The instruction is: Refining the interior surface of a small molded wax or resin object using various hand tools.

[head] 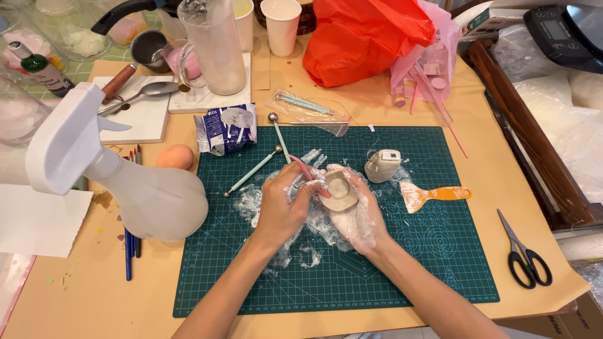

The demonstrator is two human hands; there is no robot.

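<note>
My right hand (363,216), smeared with white clay, cups a small pale clay bowl (340,191) above the green cutting mat (440,251). My left hand (281,204) grips a pink modelling tool (306,169) whose tip rests at the bowl's left rim. White clay smears cover the mat beneath both hands. A small finished clay piece with a handle (382,165) stands just behind my right hand.
A white spray bottle (113,172) stands at the left. Two ball-ended styluses (254,171), a clay packet (225,129), an orange scraper (433,194), black scissors (524,254), a sponge (175,157), a jug (213,47), paper cups (281,25) and an orange bag (364,37) surround the mat.
</note>
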